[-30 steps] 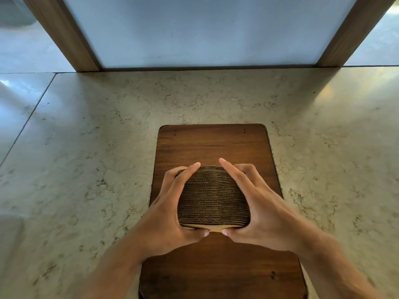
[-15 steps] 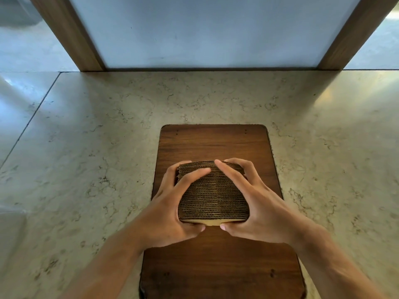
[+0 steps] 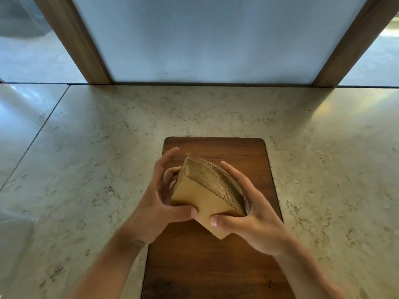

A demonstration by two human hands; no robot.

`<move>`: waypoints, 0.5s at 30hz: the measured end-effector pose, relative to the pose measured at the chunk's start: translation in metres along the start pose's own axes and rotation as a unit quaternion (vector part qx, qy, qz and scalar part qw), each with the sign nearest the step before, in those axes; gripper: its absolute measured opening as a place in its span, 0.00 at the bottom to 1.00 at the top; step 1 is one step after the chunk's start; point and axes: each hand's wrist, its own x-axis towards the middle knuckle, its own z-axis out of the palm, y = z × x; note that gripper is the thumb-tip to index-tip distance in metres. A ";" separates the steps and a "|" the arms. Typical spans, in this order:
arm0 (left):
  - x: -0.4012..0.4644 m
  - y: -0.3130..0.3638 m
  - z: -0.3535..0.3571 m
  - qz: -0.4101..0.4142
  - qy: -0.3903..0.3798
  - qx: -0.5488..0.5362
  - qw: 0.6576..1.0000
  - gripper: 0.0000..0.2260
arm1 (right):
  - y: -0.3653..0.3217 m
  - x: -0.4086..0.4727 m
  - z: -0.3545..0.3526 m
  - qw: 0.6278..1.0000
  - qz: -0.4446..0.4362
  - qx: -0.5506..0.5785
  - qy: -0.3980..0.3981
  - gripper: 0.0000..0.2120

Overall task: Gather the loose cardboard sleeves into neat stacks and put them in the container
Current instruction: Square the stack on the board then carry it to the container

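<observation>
the stack of cardboard sleeves (image 3: 207, 190) sits tilted above the wooden board (image 3: 216, 266), long axis from 11 to 5 o'clock, clamped between the left hand (image 3: 159, 199) at 9 and the right hand (image 3: 248, 212) at 4 (no container in view).

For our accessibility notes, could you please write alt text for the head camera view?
Both hands, left hand and right hand, grip a tilted stack of cardboard sleeves above a wooden board on a marble counter.
</observation>
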 end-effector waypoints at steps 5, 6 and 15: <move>0.004 -0.007 0.028 -0.002 0.104 -0.208 0.973 0.43 | -0.010 0.000 0.034 0.978 0.077 0.174 0.080 0.52; 0.004 -0.009 0.034 -0.013 0.131 -0.225 0.965 0.42 | -0.011 0.000 0.041 0.975 0.090 0.182 0.095 0.54; -0.001 -0.025 0.044 -0.057 0.198 -0.376 0.903 0.31 | -0.028 -0.004 0.070 0.976 0.157 -0.035 0.147 0.67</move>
